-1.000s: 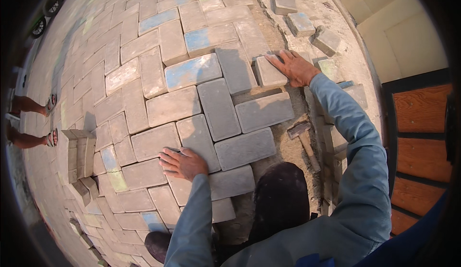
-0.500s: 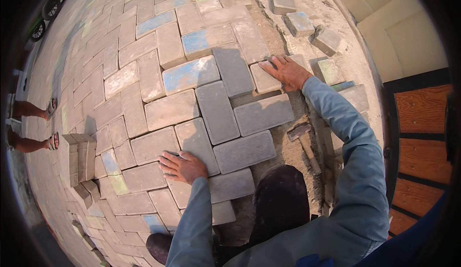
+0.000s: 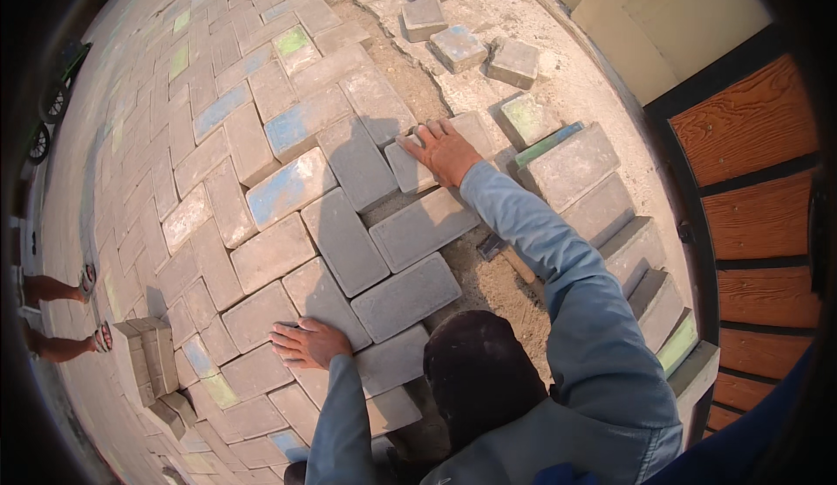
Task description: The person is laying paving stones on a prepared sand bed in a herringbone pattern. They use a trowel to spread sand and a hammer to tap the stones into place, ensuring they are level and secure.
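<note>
Head view: the right arm stretches far forward, the right hand (image 3: pixel 447 149) palm down, fingers spread, pressing on a grey paver (image 3: pixel 413 167) at the edge of the laid paving (image 3: pixel 261 171). The left hand (image 3: pixel 309 343) lies flat, fingers spread, on another paver (image 3: pixel 324 300) close in. Neither hand grips anything.

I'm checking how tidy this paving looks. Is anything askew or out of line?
Yes. The small grey paver under the right hand sits tilted, not flush with its neighbours. Beside it, bare sand still shows along the unfinished edge, and loose pavers lie scattered at odd angles on the pale ground beyond. The left hand rests flat on laid pavers.
</note>
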The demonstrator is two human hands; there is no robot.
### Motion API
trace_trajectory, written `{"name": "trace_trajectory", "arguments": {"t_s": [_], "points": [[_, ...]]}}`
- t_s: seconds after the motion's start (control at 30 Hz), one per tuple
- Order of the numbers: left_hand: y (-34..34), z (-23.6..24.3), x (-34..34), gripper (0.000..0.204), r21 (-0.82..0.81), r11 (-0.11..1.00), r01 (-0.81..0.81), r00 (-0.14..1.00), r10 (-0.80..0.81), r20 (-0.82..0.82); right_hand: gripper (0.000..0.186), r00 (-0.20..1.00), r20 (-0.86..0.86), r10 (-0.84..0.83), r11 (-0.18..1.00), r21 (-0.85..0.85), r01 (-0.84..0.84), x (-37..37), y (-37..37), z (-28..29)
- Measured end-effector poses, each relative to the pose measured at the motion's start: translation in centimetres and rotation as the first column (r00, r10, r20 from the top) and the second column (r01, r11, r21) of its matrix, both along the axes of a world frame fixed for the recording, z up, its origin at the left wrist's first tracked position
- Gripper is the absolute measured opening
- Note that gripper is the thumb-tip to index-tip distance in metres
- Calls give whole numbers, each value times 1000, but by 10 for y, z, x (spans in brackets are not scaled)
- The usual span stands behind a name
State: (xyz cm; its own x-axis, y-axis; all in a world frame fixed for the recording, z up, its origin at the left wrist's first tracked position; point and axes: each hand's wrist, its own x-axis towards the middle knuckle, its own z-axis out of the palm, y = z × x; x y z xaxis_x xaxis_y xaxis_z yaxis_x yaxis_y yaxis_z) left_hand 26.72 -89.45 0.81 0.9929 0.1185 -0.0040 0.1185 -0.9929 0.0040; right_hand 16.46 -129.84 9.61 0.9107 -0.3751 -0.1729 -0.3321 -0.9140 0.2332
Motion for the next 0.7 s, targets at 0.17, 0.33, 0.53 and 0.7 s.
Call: {"name": "trace_trajectory", "arguments": {"t_s": [0.17, 0.33, 0.53, 0.7], "points": [[-3, -6, 0, 64, 39, 999, 3, 999, -5, 33, 73, 986, 103, -133, 991, -7, 135, 6, 4, -26], [2, -2, 5, 64, 71, 997, -8, 998, 3, 66, 76, 999, -18, -29, 998, 61, 31, 11, 2, 12], [2, -1, 5, 64, -37, 999, -3, 997, 5, 74, 116, 984, -178, 10, 995, 101, 8, 17, -32, 71], [-3, 9, 2, 65, -49, 998, 25, 999, -23, 42, 130, 974, 78, -215, 976, 66, 210, -13, -90, 115]]}}
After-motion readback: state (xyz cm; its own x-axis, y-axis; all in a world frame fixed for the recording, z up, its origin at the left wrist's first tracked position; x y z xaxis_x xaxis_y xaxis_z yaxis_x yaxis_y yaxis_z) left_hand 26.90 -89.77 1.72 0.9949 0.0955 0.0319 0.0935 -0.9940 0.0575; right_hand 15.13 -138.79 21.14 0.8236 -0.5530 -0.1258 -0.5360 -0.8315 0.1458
